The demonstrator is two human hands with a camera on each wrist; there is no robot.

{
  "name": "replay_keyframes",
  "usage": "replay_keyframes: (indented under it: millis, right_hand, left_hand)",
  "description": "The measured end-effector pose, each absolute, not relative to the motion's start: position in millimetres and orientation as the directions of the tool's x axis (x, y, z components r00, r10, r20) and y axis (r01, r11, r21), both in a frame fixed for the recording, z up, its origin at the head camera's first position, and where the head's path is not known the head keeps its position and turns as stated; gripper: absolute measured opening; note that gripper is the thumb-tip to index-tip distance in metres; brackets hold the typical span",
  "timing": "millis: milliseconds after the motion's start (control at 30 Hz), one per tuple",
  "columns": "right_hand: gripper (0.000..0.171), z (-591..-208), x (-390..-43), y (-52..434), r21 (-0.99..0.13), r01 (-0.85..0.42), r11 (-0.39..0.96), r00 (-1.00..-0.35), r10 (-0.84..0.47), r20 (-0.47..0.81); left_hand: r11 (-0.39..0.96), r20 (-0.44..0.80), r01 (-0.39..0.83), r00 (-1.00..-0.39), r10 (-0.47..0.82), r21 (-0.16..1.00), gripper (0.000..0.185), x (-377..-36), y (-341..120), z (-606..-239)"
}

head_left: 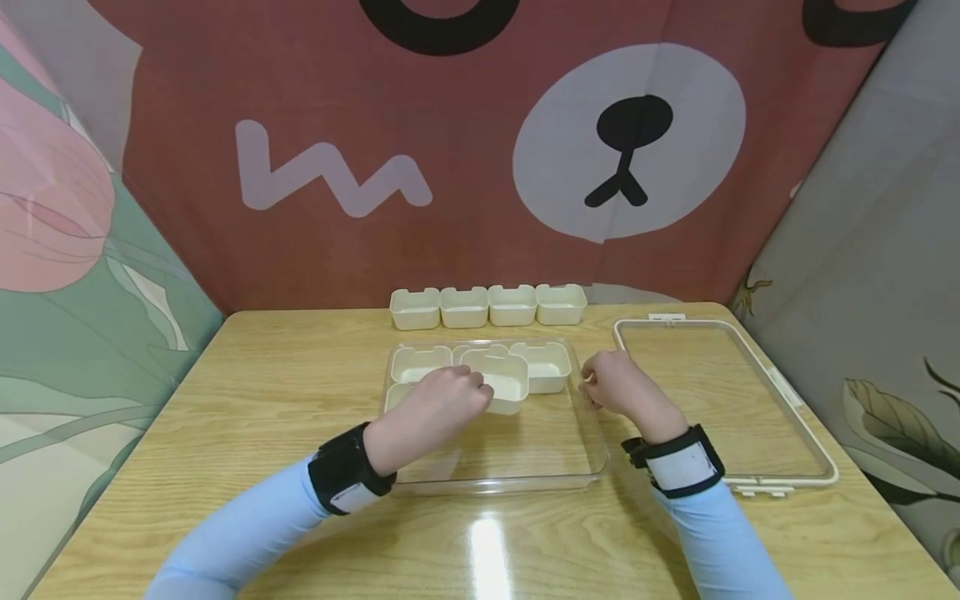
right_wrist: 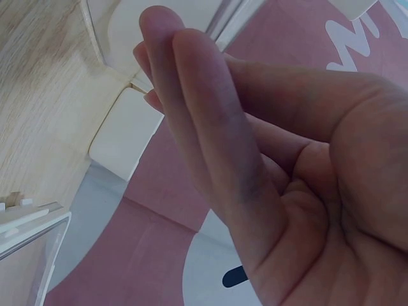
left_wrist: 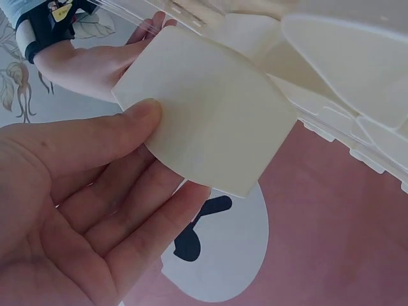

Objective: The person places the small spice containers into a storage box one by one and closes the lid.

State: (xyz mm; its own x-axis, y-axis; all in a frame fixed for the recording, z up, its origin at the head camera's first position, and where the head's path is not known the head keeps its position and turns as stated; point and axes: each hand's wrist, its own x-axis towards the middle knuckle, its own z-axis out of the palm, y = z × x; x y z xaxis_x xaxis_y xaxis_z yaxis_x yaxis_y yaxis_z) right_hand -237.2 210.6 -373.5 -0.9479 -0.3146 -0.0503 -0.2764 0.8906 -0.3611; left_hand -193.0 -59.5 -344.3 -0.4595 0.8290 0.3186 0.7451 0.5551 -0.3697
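Observation:
My left hand (head_left: 438,412) pinches a small cream plastic box (head_left: 506,379) by its near left edge, thumb on one face and fingers behind. In the left wrist view this box (left_wrist: 220,115) is tilted toward the camera. It is held over a large clear plastic box (head_left: 495,482), overlapping the back row of cream boxes inside it. My right hand (head_left: 626,387) is at the clear box's right side, fingertips close against the wall. Its fingers (right_wrist: 213,121) lie nearly straight, side by side, in the right wrist view, with the thumb partly hidden behind them.
Several cream boxes (head_left: 465,307) stand in a row behind the clear box. Inside it, other cream boxes (head_left: 422,364) sit along the back and left. A clear lid with a white rim (head_left: 783,387) lies on the wooden table (head_left: 300,375) at the right. Printed cloth hangs behind.

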Motion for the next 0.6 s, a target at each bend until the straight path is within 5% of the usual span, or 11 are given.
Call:
replay_keyframes:
  millis: [600]
  right_hand:
    - [0.017, -373.1, -237.9, 211.2, -0.347, -0.280, 0.895, -0.947, -0.316, -0.050]
  left_hand:
    - [0.547, 0.281, 0.757, -0.472, 0.836, -0.357, 0.025, -192.3, -53.1, -355.9]
